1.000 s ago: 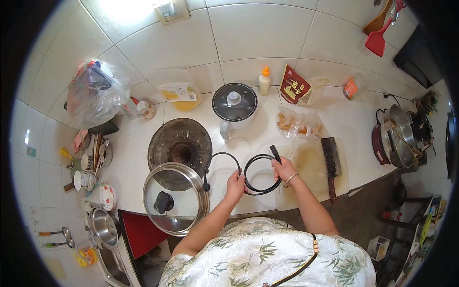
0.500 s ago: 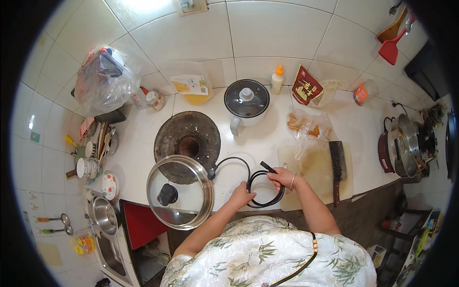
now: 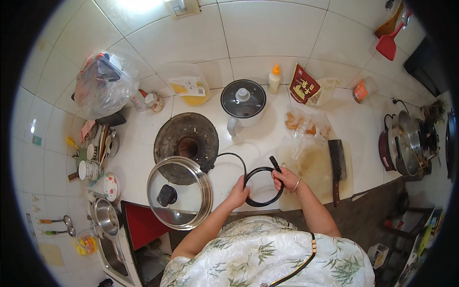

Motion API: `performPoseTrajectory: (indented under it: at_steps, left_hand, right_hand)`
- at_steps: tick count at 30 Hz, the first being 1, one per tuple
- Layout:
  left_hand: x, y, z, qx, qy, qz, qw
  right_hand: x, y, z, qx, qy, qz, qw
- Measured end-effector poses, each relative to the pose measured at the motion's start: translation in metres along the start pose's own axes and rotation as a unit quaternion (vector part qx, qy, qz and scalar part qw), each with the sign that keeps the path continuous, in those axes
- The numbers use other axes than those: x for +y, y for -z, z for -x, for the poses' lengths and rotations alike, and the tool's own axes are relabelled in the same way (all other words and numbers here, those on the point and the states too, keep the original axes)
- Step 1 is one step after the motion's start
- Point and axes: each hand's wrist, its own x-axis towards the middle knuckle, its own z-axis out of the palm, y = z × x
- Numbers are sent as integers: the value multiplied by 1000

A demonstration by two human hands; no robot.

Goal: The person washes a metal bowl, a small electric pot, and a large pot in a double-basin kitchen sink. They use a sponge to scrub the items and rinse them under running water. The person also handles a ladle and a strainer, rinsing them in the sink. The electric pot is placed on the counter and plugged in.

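A black power cord [image 3: 258, 203] is looped between my two hands, above the front of the white counter. My left hand [image 3: 237, 192] is closed around the left side of the coil. With its fingers bent, my right hand [image 3: 286, 179] grips the right side, just below one connector that points up. The cord's other end runs left to a plug [image 3: 207, 166] beside the round black stove plate [image 3: 165, 138]. A glass pot lid [image 3: 184, 210] with a steel rim lies left of my left hand, overlapping that plate.
Behind the cord stands a white electric pot [image 3: 243, 107] with a glass lid. To the right, a cleaver [image 3: 337, 165] lies on a cutting board [image 3: 311, 191], near a plastic bag of food [image 3: 306, 125]. A sauce bottle [image 3: 274, 80] and a red pouch [image 3: 303, 85] stand against the wall.
My left hand has shifted slightly left and up along the coil. The connector by my right hand has tipped more upright and moved right. The plug end has swung a little left.
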Motion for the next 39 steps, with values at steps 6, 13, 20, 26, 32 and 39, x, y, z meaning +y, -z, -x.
performPoseTrajectory:
  at_steps: [6, 13, 20, 26, 32, 39]
  left_hand:
    - [48, 20, 4, 62, -85, -320, 941]
    - [113, 37, 56, 72, -113, -429, 894]
    - [112, 35, 63, 134, -202, -420, 875]
    - [94, 51, 39, 209, -243, -391, 863]
    - [100, 87, -4, 291, -305, -286, 861]
    - [130, 106, -69, 311, -343, -175, 869]
  right_hand:
    - [14, -16, -4, 96, 84, 171, 977]
    - [4, -71, -20, 253, 203, 280, 904]
    - [-7, -63, -53, 296, 293, 317, 852]
    - [-46, -80, -48, 335, 135, 520, 774]
    - [-86, -72, -51, 337, 243, 603, 681]
    - [-151, -66, -65, 132, -2, 454, 881]
